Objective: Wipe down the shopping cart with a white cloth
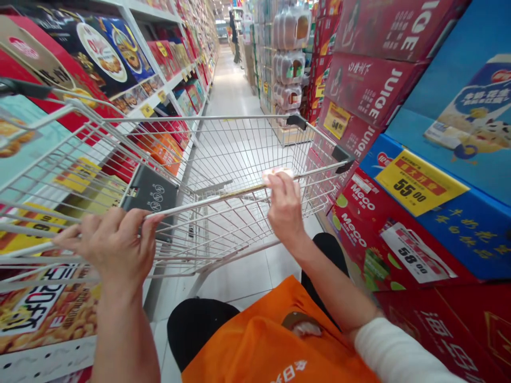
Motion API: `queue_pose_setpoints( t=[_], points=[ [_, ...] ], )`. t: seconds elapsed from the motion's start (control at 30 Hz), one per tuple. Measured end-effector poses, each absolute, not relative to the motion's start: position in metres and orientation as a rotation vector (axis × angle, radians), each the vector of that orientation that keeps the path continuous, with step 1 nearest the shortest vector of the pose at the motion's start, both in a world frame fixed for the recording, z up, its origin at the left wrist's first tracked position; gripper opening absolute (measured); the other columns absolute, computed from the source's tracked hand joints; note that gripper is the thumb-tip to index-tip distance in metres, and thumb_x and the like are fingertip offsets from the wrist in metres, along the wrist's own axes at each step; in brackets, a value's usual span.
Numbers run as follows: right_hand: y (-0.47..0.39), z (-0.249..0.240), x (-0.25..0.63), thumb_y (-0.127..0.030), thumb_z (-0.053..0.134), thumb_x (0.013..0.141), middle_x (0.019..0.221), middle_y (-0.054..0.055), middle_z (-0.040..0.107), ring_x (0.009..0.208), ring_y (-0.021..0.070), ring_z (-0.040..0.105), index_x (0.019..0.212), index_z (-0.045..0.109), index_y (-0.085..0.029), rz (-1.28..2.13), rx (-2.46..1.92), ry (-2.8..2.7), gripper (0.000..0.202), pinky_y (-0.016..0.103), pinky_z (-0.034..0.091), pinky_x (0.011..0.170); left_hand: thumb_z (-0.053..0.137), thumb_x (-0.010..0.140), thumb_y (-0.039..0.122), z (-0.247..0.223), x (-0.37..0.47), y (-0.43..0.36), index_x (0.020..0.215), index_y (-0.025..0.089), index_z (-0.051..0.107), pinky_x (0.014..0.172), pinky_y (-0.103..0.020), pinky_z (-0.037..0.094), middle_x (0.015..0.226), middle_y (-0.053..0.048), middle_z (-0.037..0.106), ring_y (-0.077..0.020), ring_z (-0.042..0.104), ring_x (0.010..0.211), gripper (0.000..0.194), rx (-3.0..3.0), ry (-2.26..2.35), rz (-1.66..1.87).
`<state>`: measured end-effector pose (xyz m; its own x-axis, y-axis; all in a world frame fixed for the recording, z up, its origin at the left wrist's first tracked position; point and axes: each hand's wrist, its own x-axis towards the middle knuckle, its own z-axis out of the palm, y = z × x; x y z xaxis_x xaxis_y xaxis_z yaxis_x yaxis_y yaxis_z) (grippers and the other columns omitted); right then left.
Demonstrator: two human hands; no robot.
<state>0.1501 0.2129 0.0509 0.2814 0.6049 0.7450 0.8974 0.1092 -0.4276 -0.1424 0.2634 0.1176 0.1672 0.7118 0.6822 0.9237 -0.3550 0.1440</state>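
Note:
A metal wire shopping cart point(223, 213) stands sideways in front of me, its basket showing bare floor through the wires. My left hand point(115, 242) is wrapped over the cart's near top rail at the left. Farther right along the same rail, my right hand point(285, 205) is closed on a crumpled white cloth or tissue point(277, 174), pressed against the rail. A dark grey panel point(149, 194) with printed symbols is fixed inside the cart near my left hand.
Shelves of boxed goods point(136, 53) line the left side. Stacked juice cartons point(371, 80) and blue boxes point(471, 106) rise close on the right. Shrink-wrapped bottles point(290, 64) stand farther along the tiled aisle point(231, 90), where a distant person point(234, 34) appears.

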Motion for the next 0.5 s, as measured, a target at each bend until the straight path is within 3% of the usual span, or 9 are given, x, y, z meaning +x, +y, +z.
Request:
queue_pose_setpoints(
  t=[0.1,0.33,0.5],
  points=[
    [0.210,0.057,0.123,0.000,0.039,0.095,0.138,0.010,0.064,0.118,0.0227,0.060,0.135,0.060,-0.020,-0.327,-1.534,-1.537,0.050,0.040,0.053,0.101,0.044,0.088,0.071,0.119,-0.141,0.262,0.063,0.019,0.044,0.097,-0.057,0.021,0.069,0.000,0.036,-0.0186,0.027,0.078,0.058,-2.132,-1.589,-0.996],
    [0.209,0.048,0.228,-0.006,0.040,0.094,0.123,0.010,0.071,0.118,0.0251,0.063,0.120,0.067,-0.021,-0.379,-1.695,-1.282,0.040,0.049,0.055,0.100,0.043,0.092,0.064,0.116,-0.141,0.260,0.064,0.020,0.042,0.097,-0.053,0.020,0.068,0.001,0.034,-0.0192,0.027,0.078,0.052,-2.143,-1.527,-1.010],
    [0.212,0.057,0.146,-0.002,0.039,0.092,0.130,0.013,0.069,0.114,0.0273,0.062,0.129,0.065,-0.020,-0.342,-1.610,-1.353,0.048,0.050,0.056,0.097,0.045,0.094,0.062,0.118,-0.126,0.254,0.064,0.019,0.041,0.092,-0.050,0.019,0.067,0.002,0.034,-0.0177,0.026,0.076,0.053,-2.144,-1.531,-1.034]
  ],
)
